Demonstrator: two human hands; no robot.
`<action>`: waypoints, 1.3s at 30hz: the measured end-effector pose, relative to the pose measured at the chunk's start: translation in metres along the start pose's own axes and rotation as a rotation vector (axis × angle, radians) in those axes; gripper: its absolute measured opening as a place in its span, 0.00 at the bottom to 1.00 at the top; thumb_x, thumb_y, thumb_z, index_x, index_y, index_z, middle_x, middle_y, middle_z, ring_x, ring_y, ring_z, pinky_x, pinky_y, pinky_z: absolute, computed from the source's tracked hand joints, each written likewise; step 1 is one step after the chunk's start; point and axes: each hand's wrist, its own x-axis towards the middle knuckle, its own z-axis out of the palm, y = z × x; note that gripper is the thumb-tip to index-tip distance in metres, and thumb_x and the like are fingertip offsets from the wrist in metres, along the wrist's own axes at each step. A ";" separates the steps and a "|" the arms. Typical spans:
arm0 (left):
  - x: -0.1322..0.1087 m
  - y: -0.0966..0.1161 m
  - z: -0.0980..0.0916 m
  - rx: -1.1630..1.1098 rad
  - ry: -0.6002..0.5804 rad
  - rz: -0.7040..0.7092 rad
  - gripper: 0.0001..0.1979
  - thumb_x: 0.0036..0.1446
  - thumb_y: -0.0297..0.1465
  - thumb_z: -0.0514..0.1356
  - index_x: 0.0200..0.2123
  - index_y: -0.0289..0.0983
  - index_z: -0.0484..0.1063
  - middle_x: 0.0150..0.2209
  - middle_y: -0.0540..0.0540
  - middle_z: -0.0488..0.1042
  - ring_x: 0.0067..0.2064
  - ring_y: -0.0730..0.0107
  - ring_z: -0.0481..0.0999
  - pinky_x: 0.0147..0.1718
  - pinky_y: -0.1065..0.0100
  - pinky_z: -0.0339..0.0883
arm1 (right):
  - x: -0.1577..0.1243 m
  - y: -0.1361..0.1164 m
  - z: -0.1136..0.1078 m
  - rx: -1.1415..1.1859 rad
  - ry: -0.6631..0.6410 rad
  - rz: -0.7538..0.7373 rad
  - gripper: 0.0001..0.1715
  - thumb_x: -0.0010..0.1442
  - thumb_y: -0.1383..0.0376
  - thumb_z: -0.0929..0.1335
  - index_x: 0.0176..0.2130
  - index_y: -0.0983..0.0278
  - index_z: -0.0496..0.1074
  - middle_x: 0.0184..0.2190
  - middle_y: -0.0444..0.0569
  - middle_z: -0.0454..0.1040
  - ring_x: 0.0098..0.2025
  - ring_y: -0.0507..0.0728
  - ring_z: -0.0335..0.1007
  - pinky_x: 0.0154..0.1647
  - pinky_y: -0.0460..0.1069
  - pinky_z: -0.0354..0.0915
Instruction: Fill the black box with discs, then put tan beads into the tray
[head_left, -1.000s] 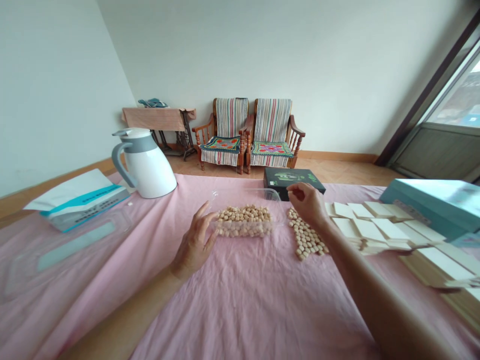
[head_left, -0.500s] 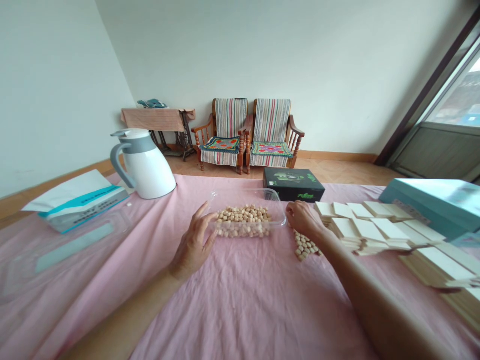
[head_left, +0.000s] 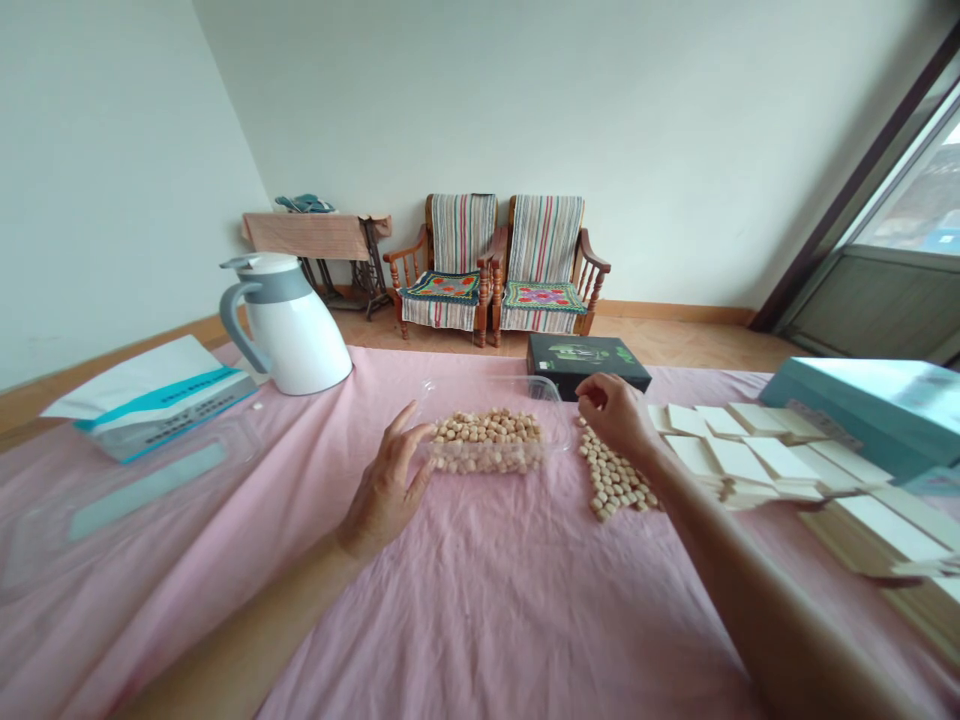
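Observation:
A clear plastic container (head_left: 491, 450) sits mid-table, partly filled with small beige rounded pieces (head_left: 487, 428). My left hand (head_left: 390, 475) rests against its left side, fingers spread and curved by the corner, thumb near the front wall. To the right of the container, my right hand (head_left: 616, 415) is raised with its fingers curled together. Whatever the fingertips hold, if anything, is too small to make out. Below that hand a loose pile of the same pieces (head_left: 611, 480) lies on the cloth, partly covered by my wrist.
A black box (head_left: 589, 365) stands behind my right hand. Stacks of white rectangular blocks (head_left: 750, 455) and a blue box (head_left: 870, 400) occupy the right. At left are a white jug (head_left: 300, 335), a tissue pack (head_left: 169, 400) and a clear lid (head_left: 142, 490) on the pink cloth (head_left: 465, 600).
My right hand has lifted up from the loose pile, its fingers curled, and more of the pile shows. The left hand stays at the container.

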 end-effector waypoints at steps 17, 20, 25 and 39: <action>-0.001 -0.001 0.000 0.009 -0.001 0.000 0.18 0.61 0.26 0.52 0.54 0.39 0.57 0.63 0.39 0.53 0.65 0.58 0.53 0.60 0.54 0.58 | -0.011 0.004 -0.008 -0.358 -0.512 -0.124 0.09 0.48 0.73 0.65 0.31 0.65 0.72 0.32 0.51 0.74 0.35 0.55 0.69 0.34 0.46 0.58; -0.001 -0.001 0.000 0.010 -0.004 -0.001 0.18 0.61 0.26 0.52 0.54 0.40 0.57 0.63 0.40 0.53 0.65 0.58 0.55 0.59 0.54 0.59 | -0.018 0.009 0.004 -0.403 -0.583 -0.140 0.10 0.49 0.74 0.64 0.33 0.67 0.72 0.35 0.54 0.73 0.39 0.56 0.68 0.37 0.46 0.58; -0.001 -0.001 0.000 0.009 0.002 0.002 0.18 0.61 0.26 0.52 0.54 0.40 0.57 0.63 0.39 0.54 0.64 0.58 0.56 0.59 0.54 0.60 | -0.015 0.012 0.006 -0.390 -0.571 -0.141 0.09 0.48 0.75 0.64 0.31 0.67 0.71 0.34 0.53 0.72 0.38 0.55 0.68 0.36 0.46 0.57; 0.000 0.000 0.000 -0.001 -0.003 0.000 0.18 0.60 0.25 0.52 0.54 0.39 0.57 0.63 0.39 0.54 0.65 0.59 0.54 0.60 0.54 0.58 | 0.000 -0.033 -0.015 0.630 -0.201 -0.068 0.14 0.52 0.62 0.67 0.40 0.65 0.71 0.34 0.48 0.76 0.35 0.54 0.73 0.36 0.48 0.67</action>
